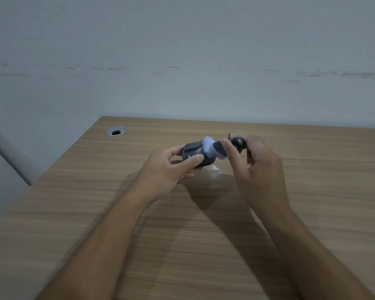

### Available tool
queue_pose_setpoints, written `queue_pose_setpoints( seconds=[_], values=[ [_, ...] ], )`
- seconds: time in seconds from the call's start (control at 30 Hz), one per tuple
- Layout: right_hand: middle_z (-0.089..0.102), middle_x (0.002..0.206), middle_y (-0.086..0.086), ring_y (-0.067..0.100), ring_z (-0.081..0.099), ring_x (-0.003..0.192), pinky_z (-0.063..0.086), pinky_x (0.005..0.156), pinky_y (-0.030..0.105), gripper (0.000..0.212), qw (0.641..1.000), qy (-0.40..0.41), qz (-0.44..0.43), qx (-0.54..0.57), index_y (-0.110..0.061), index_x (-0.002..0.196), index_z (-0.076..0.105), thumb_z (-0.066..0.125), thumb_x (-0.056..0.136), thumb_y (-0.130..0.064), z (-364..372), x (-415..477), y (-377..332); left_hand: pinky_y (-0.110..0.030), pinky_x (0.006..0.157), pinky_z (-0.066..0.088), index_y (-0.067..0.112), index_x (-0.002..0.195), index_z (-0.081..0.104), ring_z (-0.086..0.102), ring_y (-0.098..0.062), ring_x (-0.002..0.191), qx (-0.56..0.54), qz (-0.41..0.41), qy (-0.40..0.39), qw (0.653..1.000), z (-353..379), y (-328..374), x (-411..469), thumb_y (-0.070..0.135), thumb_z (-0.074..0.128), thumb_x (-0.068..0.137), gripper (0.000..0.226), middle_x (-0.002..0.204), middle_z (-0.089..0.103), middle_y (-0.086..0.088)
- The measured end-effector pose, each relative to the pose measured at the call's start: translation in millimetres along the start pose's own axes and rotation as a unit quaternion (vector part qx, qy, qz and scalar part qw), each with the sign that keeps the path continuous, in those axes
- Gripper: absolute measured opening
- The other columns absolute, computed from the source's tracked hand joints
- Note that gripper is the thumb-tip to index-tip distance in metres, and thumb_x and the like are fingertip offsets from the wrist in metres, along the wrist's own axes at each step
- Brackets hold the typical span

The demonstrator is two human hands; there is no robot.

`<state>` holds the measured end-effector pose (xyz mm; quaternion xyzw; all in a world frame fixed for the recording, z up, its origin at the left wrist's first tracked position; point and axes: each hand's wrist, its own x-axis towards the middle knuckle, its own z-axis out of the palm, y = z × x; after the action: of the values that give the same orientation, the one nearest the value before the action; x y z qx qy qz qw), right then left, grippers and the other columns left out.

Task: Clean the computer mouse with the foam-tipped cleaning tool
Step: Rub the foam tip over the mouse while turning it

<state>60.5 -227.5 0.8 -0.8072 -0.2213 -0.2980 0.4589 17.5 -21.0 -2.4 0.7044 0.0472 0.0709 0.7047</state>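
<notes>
Wall (182, 50): pale, scuffed, standing behind the desk and taking no part. Desk (95, 224): wood-grain top, serving as the work surface under both hands; a faint whitish smear is lying on it just below the mouse, possibly dust or glare, the view being too soft to say. Left hand (171, 169): curling partly closed around the mouse, thumb across the near side and fingers behind, lifting it clear of the desk and tilting it, probably so the right side is facing the tool. Right hand (256, 169): pinching the cleaning tool near its head, thumb forward, the other fingers folding loosely around the handle, a grip that seems to be giving fine control over pressure. Mouse (193, 153): dark grey, being held above the desk's far middle. Cleaning tool (225, 147): dark body, its pale foam tip (208, 145) pressing against the mouse's upper right edge. Cable port (116, 131): metal-ringed, sitting near the desk's far left corner, well apart.
</notes>
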Motion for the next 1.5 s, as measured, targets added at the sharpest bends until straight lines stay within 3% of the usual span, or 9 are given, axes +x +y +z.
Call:
queue_pose_setpoints(
  seconds=[0.07,0.23,0.43,0.57,0.8,1.0,1.13,1.3,1.5],
  values=[
    [0.067,0.094,-0.016,0.001,0.054,0.082,0.040,0.075,0.019,0.014,0.999,-0.027,-0.028,0.009,-0.021,0.105,0.074,0.071,0.103,-0.035,-1.6,-0.6,-5.4,-0.047,0.109,0.066,0.036,0.110,0.085,0.085,-0.025,0.118,0.060,0.030,0.029,0.997,-2.8,-2.9,1.0,0.021,0.090,0.095,0.021,0.115,0.091,0.000],
    [0.060,0.084,-0.009,0.021,0.055,0.082,0.043,0.074,0.035,0.016,0.997,0.003,-0.033,-0.062,-0.016,0.093,0.068,0.069,0.103,-0.029,-4.8,4.5,4.4,-0.038,0.106,0.068,0.026,0.125,0.086,0.083,-0.004,0.112,0.191,0.117,0.029,0.974,-4.5,-4.6,0.1,0.027,0.095,0.090,0.036,0.116,0.089,0.010],
    [0.048,0.082,-0.027,0.005,0.046,0.076,0.034,0.071,0.010,0.012,0.998,-0.012,-0.056,-0.035,-0.027,0.097,0.063,0.065,0.106,-0.035,-12.7,3.4,-11.4,-0.030,0.098,0.069,0.019,0.127,0.086,0.079,-0.009,0.113,0.261,0.197,0.041,0.944,-1.3,-1.4,0.3,0.022,0.095,0.090,0.038,0.113,0.082,0.008],
    [0.055,0.087,-0.016,0.019,0.053,0.083,0.032,0.071,0.019,0.018,0.997,0.004,-0.060,-0.055,-0.015,0.100,0.069,0.065,0.106,-0.032,-7.4,4.3,-9.5,-0.021,0.099,0.066,0.019,0.128,0.086,0.077,-0.011,0.109,0.295,0.236,0.023,0.926,-1.2,0.1,-1.7,0.016,0.093,0.089,0.040,0.112,0.081,0.004],
    [0.060,0.087,-0.007,0.023,0.055,0.085,0.039,0.072,0.027,0.018,0.993,-0.027,-0.107,-0.040,-0.011,0.097,0.071,0.067,0.102,-0.027,-6.6,1.2,-18.3,-0.013,0.102,0.061,0.020,0.133,0.083,0.075,-0.007,0.114,0.295,0.240,0.007,0.925,5.0,0.5,-4.0,0.011,0.094,0.087,0.048,0.121,0.079,0.007],
    [0.063,0.090,-0.010,0.023,0.052,0.090,0.042,0.078,0.032,0.018,0.995,0.036,-0.021,-0.085,-0.018,0.098,0.067,0.065,0.107,-0.033,-12.3,8.7,10.7,-0.008,0.098,0.059,0.013,0.129,0.086,0.075,-0.002,0.110,0.249,0.248,0.024,0.936,0.5,2.4,-4.8,0.012,0.095,0.089,0.042,0.114,0.080,0.001],
    [0.053,0.086,-0.026,0.014,0.049,0.084,0.036,0.074,0.015,0.016,0.998,0.007,-0.059,-0.033,-0.018,0.101,0.071,0.066,0.106,-0.032,-15.8,5.6,-3.6,-0.010,0.101,0.059,0.017,0.128,0.086,0.076,-0.006,0.115,0.247,0.234,0.025,0.940,-0.2,3.9,-6.3,0.010,0.093,0.090,0.040,0.116,0.081,0.006],
    [0.063,0.093,-0.013,0.023,0.055,0.092,0.042,0.080,0.030,0.019,0.996,0.032,-0.009,-0.078,-0.018,0.101,0.070,0.065,0.106,-0.035,-11.7,8.2,11.9,-0.015,0.100,0.062,0.013,0.126,0.086,0.077,-0.008,0.111,0.220,0.231,0.014,0.948,-1.1,-1.2,-3.1,0.006,0.093,0.089,0.039,0.114,0.081,0.002],
    [0.057,0.085,-0.025,0.001,0.048,0.080,0.035,0.074,0.010,0.016,0.997,-0.008,-0.062,-0.038,-0.019,0.104,0.074,0.066,0.105,-0.033,-22.4,7.5,1.2,-0.028,0.106,0.064,0.022,0.128,0.086,0.081,-0.014,0.120,0.170,0.174,0.006,0.970,-4.7,-2.9,-0.9,0.011,0.092,0.091,0.038,0.120,0.085,0.003]
  ],
)
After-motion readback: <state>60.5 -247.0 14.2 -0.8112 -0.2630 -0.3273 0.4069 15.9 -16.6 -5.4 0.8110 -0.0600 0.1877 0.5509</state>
